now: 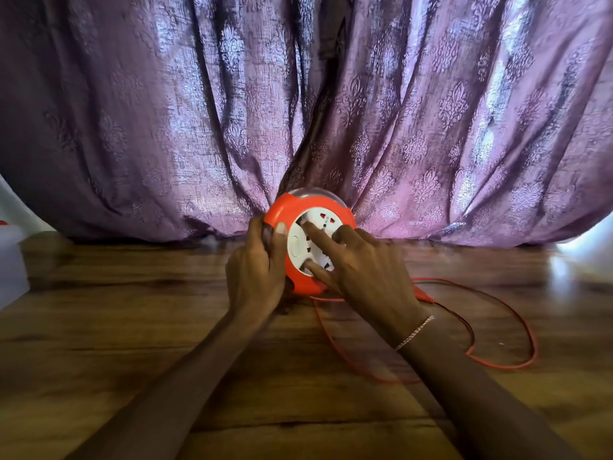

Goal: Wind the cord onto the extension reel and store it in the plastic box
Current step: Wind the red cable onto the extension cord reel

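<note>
Now one extension reel [298, 210] stands on edge before the curtain [431, 127]; left hand [255, 270] grips its rim, right hand [365, 273] presses straight fingers [318, 232] on its face. One cord [517, 327] loops rightward; one plastic box [10, 260] at left edge.

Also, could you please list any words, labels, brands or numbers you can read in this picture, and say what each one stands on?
No text is readable anywhere in this view.
Extension reel: small dark marks by the top socket of its white face, too small and blurred to read.
Plastic box: no lettering shows on the part in view.
Curtain: woven pattern only, no words.
</note>
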Action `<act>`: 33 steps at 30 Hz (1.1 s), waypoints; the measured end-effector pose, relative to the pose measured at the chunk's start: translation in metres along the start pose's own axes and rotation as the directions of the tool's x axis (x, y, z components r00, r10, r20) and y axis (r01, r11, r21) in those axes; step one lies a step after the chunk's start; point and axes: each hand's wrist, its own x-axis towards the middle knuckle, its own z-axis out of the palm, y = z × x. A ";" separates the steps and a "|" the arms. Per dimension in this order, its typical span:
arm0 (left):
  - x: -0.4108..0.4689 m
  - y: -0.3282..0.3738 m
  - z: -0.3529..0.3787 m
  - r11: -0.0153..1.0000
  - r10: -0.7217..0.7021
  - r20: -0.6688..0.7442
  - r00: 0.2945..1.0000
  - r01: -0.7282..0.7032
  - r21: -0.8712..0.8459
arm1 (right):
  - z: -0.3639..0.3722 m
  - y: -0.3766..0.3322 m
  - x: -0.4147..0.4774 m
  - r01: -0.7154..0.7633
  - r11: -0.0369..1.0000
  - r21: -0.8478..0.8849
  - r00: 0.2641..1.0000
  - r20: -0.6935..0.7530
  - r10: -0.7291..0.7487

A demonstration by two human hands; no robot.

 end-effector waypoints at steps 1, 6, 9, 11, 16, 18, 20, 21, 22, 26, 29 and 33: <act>0.000 0.000 0.000 1.000 0.010 0.009 1.000 -0.009 -0.009 | 0.001 -0.003 0.000 -0.011 0.999 -0.034 1.000 -0.019 0.010; -0.002 -0.002 0.000 0.998 0.065 0.051 0.997 -0.065 0.004 | 0.006 -0.014 0.001 -0.245 0.962 0.118 0.968 -0.022 0.249; -0.004 0.000 0.001 0.996 0.089 0.059 0.994 -0.090 0.017 | -0.002 -0.027 0.008 -0.668 0.430 0.608 0.699 0.312 0.644; -0.003 0.000 0.003 0.997 0.073 0.050 0.996 -0.074 0.015 | -0.010 -0.028 0.015 -0.694 -0.107 0.712 0.526 0.603 0.600; 0.002 -0.008 0.002 0.996 -0.041 0.004 0.999 0.041 -0.077 | 0.001 -0.004 0.002 -0.411 0.818 0.402 0.910 0.138 0.390; 0.004 -0.010 0.000 0.995 -0.051 -0.010 0.999 0.050 -0.082 | 0.000 0.005 0.001 -0.146 0.963 0.225 0.989 0.034 0.142; 0.004 -0.011 0.000 0.996 -0.049 -0.011 0.999 0.048 -0.080 | -0.006 0.005 0.003 0.002 0.995 0.104 1.000 0.020 -0.004; 0.004 -0.010 0.001 0.996 -0.045 -0.002 0.999 0.045 -0.080 | -0.007 0.003 0.002 0.040 0.998 0.056 0.999 0.010 -0.040; 0.003 -0.009 0.002 0.996 -0.038 0.008 0.999 0.038 -0.075 | -0.007 0.001 0.002 0.054 0.998 0.030 0.999 0.002 -0.055; 0.001 -0.004 0.002 0.999 0.023 0.024 0.999 -0.023 -0.025 | -0.004 -0.004 0.000 -0.002 1.000 0.008 1.000 -0.026 0.002; -0.001 0.001 0.001 0.998 0.051 0.029 0.998 -0.052 0.025 | 0.004 -0.010 0.001 -0.193 0.966 0.170 0.980 -0.003 0.197; -0.004 0.006 0.002 0.998 0.054 0.042 0.998 -0.055 0.030 | 0.005 -0.021 0.006 -0.609 0.501 0.616 0.754 0.253 0.606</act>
